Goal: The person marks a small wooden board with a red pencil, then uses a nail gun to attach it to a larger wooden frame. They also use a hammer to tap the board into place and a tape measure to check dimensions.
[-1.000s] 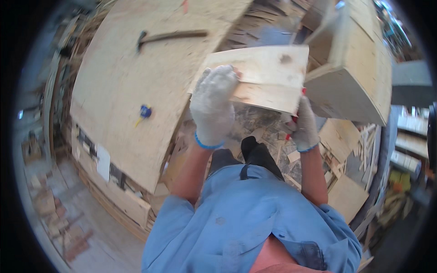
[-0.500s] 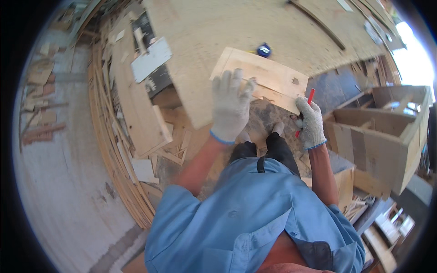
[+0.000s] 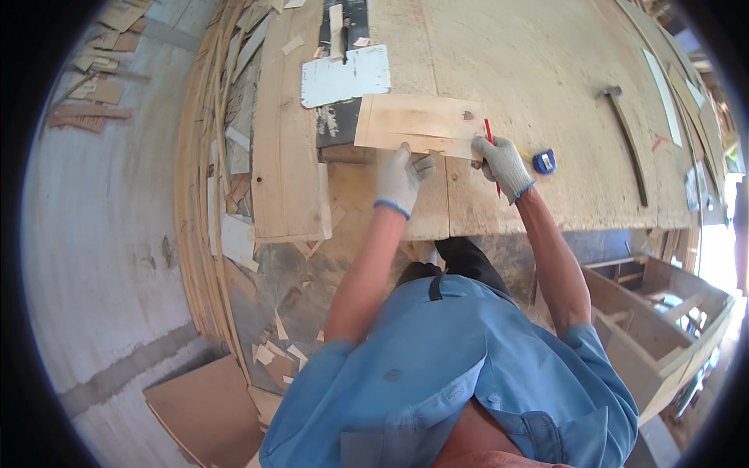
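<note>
A thin, pale wooden board (image 3: 417, 123) with a dark knot near its right end is held up over the workbench (image 3: 530, 86). At its lower edge is my left hand (image 3: 399, 184), in a white knitted glove with blue trim, closed with the thumb against the wood; motion blurs it slightly. My right hand (image 3: 504, 168), gloved alike, grips the board's right end. A red pencil (image 3: 489, 131) is also held in that hand, its ends sticking out above and below the fingers. Just right of this hand, a blue tape measure (image 3: 544, 161) rests on the bench.
A hammer (image 3: 628, 140) with a long handle lies on the bench's right side. A white panel (image 3: 346, 76) is on the bench at upper left. Long wooden strips (image 3: 200, 171) run along the left wall. At right stands an open wooden frame (image 3: 655, 312). Scraps (image 3: 277, 355) litter the floor.
The board has moved left over the bench, and my right hand has gone with it, still holding the pencil. My left hand went from spread fingers to closing at the board's lower edge. The view turned.
</note>
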`<move>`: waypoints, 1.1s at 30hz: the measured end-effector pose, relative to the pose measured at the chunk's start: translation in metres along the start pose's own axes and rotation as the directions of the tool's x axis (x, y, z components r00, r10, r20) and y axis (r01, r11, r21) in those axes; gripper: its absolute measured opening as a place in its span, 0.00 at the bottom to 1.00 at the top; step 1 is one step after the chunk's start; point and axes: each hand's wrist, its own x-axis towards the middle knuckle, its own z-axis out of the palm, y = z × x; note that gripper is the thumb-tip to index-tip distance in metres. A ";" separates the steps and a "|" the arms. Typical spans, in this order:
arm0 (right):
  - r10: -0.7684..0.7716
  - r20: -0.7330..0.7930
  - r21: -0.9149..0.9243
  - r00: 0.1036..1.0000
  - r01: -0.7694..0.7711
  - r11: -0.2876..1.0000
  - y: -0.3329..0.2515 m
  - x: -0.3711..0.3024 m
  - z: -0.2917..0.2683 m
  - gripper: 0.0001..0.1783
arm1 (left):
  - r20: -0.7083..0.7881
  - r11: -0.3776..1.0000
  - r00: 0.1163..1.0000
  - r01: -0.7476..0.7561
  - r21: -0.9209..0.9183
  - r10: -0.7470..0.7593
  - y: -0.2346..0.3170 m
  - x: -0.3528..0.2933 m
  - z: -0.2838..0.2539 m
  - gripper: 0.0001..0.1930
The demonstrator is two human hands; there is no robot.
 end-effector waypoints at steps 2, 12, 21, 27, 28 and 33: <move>-0.007 -0.014 -0.062 1.000 0.006 0.998 -0.009 0.041 0.008 0.20 | -0.120 0.999 0.992 -0.022 0.043 0.027 0.011 0.024 0.010 0.13; -0.118 0.032 -0.301 0.993 0.122 0.946 -0.048 0.199 0.042 0.27 | -0.216 0.999 0.975 -0.048 0.001 0.048 0.063 0.152 0.004 0.16; -0.128 -0.005 -0.419 0.992 0.114 0.901 -0.057 0.257 0.047 0.28 | -0.358 0.999 0.934 0.018 0.051 0.002 0.079 0.199 0.013 0.19; -0.127 -0.027 -0.484 0.991 0.098 0.869 -0.057 0.265 0.042 0.27 | -0.378 0.999 0.926 0.040 0.036 -0.024 0.085 0.201 0.026 0.19; -0.119 -0.038 -0.497 0.992 0.084 0.864 -0.060 0.261 0.041 0.27 | -0.388 0.997 0.922 0.044 0.061 -0.017 0.084 0.199 0.027 0.20; -0.126 -0.019 -0.444 0.992 0.105 0.890 -0.061 0.261 0.044 0.29 | -0.354 0.993 0.933 0.089 0.071 -0.058 0.088 0.202 0.019 0.19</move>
